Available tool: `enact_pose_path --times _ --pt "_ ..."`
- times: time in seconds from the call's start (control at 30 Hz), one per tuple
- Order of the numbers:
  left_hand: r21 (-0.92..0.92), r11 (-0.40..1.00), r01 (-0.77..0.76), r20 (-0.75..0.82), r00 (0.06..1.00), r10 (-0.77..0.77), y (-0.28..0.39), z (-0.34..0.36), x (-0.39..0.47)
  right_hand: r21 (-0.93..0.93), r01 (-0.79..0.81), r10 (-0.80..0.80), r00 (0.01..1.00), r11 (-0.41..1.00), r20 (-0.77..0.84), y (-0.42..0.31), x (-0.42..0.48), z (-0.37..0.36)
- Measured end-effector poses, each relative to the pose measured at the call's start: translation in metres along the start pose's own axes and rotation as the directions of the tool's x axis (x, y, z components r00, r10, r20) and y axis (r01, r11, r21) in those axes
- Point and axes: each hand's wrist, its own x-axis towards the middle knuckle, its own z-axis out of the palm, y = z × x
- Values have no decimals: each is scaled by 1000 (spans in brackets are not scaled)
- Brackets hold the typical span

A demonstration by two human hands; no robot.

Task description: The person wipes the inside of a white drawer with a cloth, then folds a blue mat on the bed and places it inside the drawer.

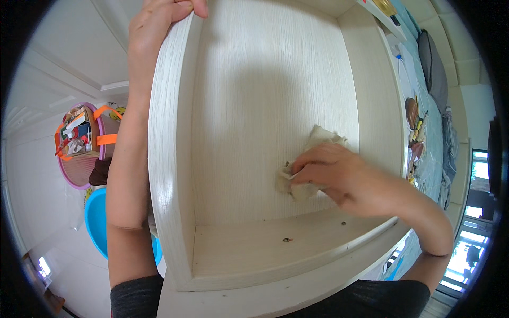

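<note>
A pale wood-grain drawer fills the middle of the view, its inner bottom facing up. My right hand reaches over the right side wall and presses a crumpled beige cloth against the drawer's inner bottom, towards the lower right. The fingers are bunched on the cloth and slightly blurred. At the top left, my left hand grips the upper end of the drawer's left wall, with fingertips curled over its edge. Two small screw holes or fittings show on the near inner wall.
On the left floor stand a pink basket of mixed items with orange straps and a blue basin, partly behind my left arm. At right, a bed holds a grey pillow and small loose objects. A white panelled door is upper left.
</note>
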Motion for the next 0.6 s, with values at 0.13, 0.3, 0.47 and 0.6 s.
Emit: enact_pose_path --times 0.13,0.3,0.47,0.6 --pt "91 996 -23 21 1000 21 5 -3 1 -310 -120 69 983 943 -173 8 -15 -29" --pt "101 993 -55 16 998 54 8 5 0 -318 -347 321 938 882 -133 10 -28 -9" --pt "20 999 -28 -81 996 29 15 14 -5 -142 -262 269 963 955 35 -19 -5 -5" --pt "65 997 -32 9 999 31 10 2 -1 -39 -120 123 989 992 77 -30 15 11"
